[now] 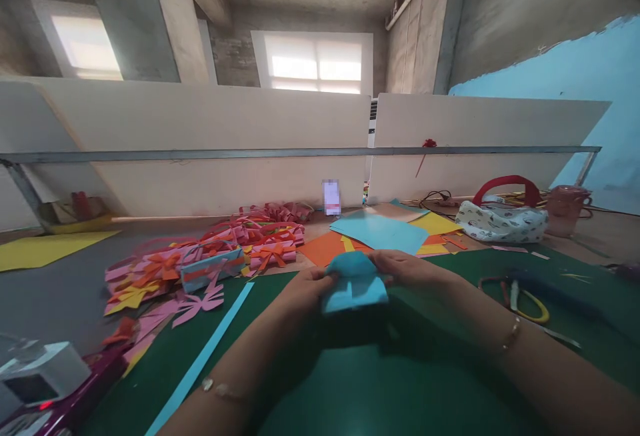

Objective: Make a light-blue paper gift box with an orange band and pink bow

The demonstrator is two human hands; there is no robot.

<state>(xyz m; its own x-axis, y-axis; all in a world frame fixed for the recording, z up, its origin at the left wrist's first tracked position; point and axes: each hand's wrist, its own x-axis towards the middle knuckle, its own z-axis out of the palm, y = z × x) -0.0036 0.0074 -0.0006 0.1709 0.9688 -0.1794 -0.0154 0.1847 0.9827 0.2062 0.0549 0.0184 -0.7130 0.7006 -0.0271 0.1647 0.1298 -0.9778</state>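
A folded piece of light blue paper is held up above the green mat, in the middle of the view. My left hand pinches its left edge between thumb and fingers. At its upper right, my right hand is closed on the same paper, its fingertips partly hidden behind it. The paper's upper flap bends over and its lower part hangs flat. Beside my left forearm, a long blue paper strip lies slantwise on the green mat.
Pink and orange paper pieces are heaped at left. Coloured sheets lie behind my hands. Yellow-handled scissors rest at right, near a white pouch with a red handle and a pink cup. A purple device stands front left.
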